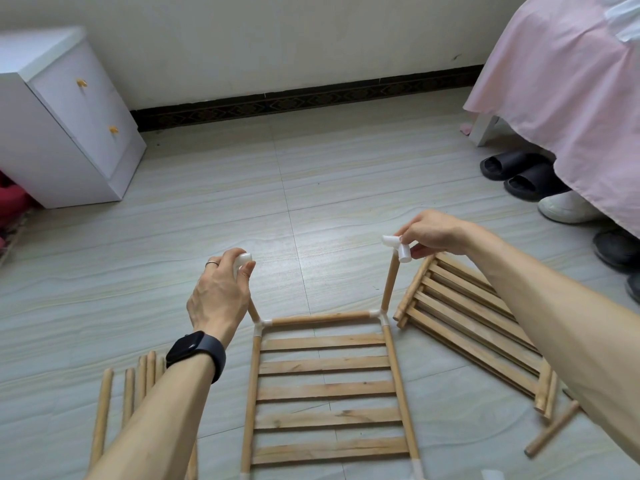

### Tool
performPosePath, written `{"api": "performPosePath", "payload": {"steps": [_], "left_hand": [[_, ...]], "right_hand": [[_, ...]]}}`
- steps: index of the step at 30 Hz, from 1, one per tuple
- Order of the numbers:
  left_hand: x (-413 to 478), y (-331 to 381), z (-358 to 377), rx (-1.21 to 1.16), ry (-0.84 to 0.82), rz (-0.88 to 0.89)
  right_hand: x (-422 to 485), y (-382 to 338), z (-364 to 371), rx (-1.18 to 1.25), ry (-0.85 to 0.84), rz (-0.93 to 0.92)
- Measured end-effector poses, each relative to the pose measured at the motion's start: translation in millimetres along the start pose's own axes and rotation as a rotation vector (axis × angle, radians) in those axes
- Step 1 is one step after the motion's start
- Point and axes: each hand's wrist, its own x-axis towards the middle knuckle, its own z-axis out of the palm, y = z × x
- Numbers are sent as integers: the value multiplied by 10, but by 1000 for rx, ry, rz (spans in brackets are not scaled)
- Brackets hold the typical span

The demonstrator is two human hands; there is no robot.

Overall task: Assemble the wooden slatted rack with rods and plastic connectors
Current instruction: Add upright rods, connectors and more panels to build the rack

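We see two bare forearms without sleeves, the left hand (218, 292) wearing a slim silver ring (212, 262) on one finger and a black smartwatch (194, 353) with a dark band at the wrist, the right hand (434, 233) unadorned.

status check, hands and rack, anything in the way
Left hand and right hand each shut on a white connector atop an upright rod. Slatted panel flat on floor. Nothing blocking.
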Motion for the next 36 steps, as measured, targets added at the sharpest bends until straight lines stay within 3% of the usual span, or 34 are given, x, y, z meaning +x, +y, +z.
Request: {"api": "performPosePath", "payload": {"steps": [4,8,11,14,23,36], "left_hand": [[9,-5,7,-10,-4,6],[-11,-17,7,-22,1,19],[-20,-32,7,-24,0,21],[-29,-35,14,-34,4,20],[-25,-5,74,-56,25,-14],[-102,-63,62,-53,38,-11]], "right_hand": [[-66,92,168,91,80,-50],[-205,205,350,-473,224,-166],[-206,247,437,-619,199,-140],[-204,240,470,-606,159,-102],[-181,52,640,-530,254,31],[-175,143,640,-571,235,-52]]}}
